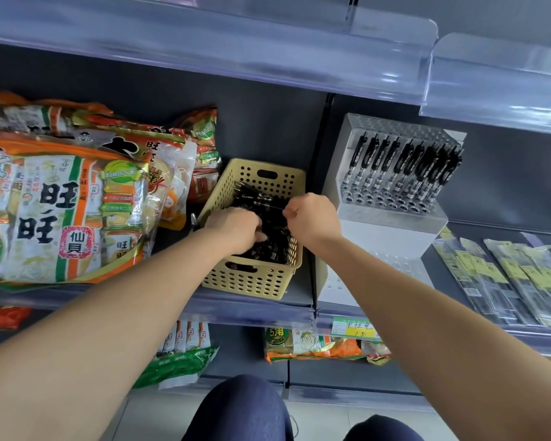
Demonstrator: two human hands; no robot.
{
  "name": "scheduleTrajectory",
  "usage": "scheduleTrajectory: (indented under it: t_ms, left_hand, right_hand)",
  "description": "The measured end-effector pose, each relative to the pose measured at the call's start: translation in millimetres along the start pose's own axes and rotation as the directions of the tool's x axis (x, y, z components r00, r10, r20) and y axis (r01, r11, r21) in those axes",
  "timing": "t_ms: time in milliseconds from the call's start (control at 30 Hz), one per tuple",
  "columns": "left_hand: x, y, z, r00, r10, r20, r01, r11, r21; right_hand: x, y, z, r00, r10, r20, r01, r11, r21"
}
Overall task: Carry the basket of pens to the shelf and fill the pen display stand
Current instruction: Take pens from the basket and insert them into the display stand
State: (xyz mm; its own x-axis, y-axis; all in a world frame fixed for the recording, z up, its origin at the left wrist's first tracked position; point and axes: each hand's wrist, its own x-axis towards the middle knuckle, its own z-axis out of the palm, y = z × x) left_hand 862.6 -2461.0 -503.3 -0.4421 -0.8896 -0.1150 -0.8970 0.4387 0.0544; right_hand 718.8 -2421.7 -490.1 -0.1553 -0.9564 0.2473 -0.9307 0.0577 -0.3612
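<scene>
Grey shelf (299,296); perforated beige basket (245,281); hands (236,229) (312,218) grip glossy pens (255,198).

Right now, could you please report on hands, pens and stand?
Left hand grips pens in basket. Right hand pinches one pen. Stand: one row filled, front holes empty. Nothing blocks it.

Beige basket (252,278) of black pens (269,218) sits on the shelf (299,300); clear display stand (392,224), one row filled, at 3 o'clock.

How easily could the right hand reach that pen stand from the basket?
Probably yes. The right hand, pinching a pen over the basket, has the pen stand just beside it, with nothing standing between them.
</scene>
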Motion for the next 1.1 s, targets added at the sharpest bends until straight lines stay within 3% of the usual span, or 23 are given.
scheduleTrajectory:
  t_ms: [133,200,267,433,500,667,833,1100]
  left_hand:
    - [1.0,4.8,2.1,0.982,0.053,-0.181,-0.044,0.998,0.051]
    - [2.4,4.2,-1.9,0.974,0.0,-0.226,0.005,1.0,0.019]
    - [6.9,1.7,-2.2,0.981,-0.06,-0.183,0.064,0.998,0.018]
    - [14.1,3.6,16.4,0.969,-0.152,0.193,0.147,0.988,0.043]
    - [14.6,4.0,18.3,0.949,-0.172,0.265,0.157,0.985,0.075]
    - [20.4,2.3,19.7,0.924,-0.293,0.246,0.271,0.955,0.12]
    - [17.6,6.3,10.9,0.928,-0.291,0.232,0.229,0.938,0.262]
    - [21.2,6.7,20.6,0.922,-0.299,0.247,0.266,0.951,0.157]
  right_hand:
    - [2.8,3.0,-3.4,0.997,0.054,-0.049,-0.049,0.995,0.088]
    - [4.4,3.7,-2.2,0.995,0.07,-0.069,-0.062,0.992,0.111]
    - [5.0,2.8,-0.5,0.994,0.071,-0.083,-0.062,0.991,0.115]
    - [2.1,1.9,-0.1,0.997,0.046,-0.069,-0.041,0.996,0.08]
    - [1.9,1.4,-0.6,0.997,0.04,-0.066,-0.035,0.996,0.079]
    - [1.6,-0.3,-0.7,0.998,0.037,-0.059,-0.033,0.997,0.065]
    - [3.2,0.0,1.9,0.998,0.03,-0.064,-0.027,0.999,0.04]
    - [3.0,0.0,3.3,0.997,0.032,-0.071,-0.029,0.999,0.042]
